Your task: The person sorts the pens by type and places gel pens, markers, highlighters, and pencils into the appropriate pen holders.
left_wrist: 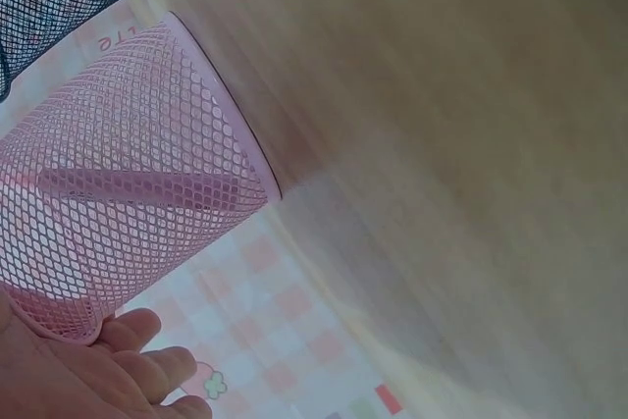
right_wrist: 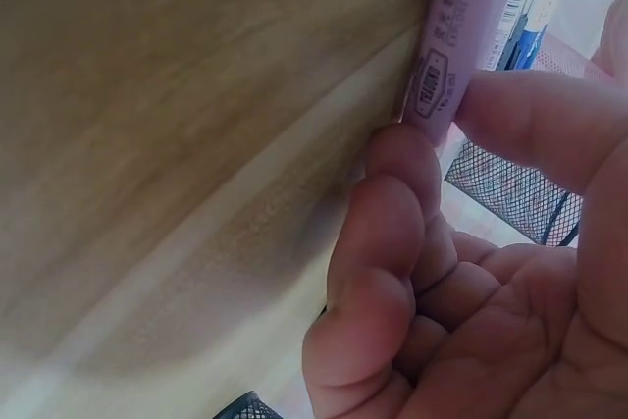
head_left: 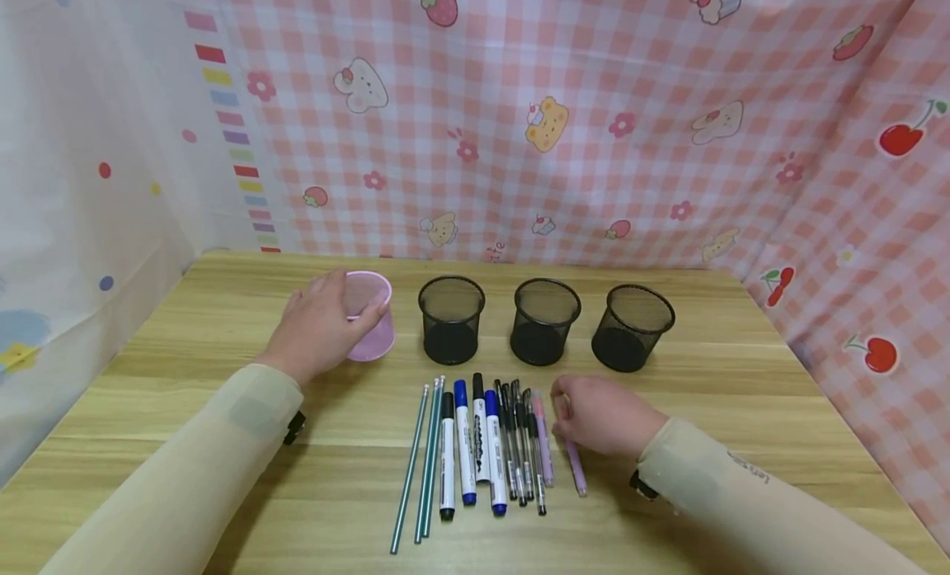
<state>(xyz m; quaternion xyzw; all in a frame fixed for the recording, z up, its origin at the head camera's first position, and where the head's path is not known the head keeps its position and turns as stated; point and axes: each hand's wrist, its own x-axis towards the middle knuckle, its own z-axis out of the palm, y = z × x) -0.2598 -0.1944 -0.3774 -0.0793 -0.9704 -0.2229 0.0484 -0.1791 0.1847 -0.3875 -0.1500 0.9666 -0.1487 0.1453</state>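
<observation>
Pink cup (head_left: 373,341) and pink pen (head_left: 576,470), a hand on each

Left hand (head_left: 317,326) grips the cup; well over to the cup's right, this side of it, the right hand (head_left: 604,414) pinches the pen.

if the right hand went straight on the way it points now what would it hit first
The right hand would probably meet the loose pink pen just left of the pinched pink pen; depth is unclear, so it might pass above.
</observation>
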